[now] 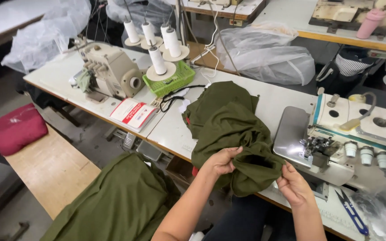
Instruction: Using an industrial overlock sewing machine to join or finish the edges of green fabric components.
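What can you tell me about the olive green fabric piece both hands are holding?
The olive green fabric piece is soft, matte knit-looking cloth, crumpled in loose folds on the white sewing table, its near end hanging over the edge. The left hand and right hand grip that end, spreading a dark opening. It lies beside the sewing machine.

A crumpled olive-green piece of soft knit fabric (231, 129) lies heaped in the centre of the frame on a white worktable. Its upper part spreads flat toward the middle top, folded over itself. Its lower edge hangs bunched over the table's near edge, lifted into a loose open pocket.
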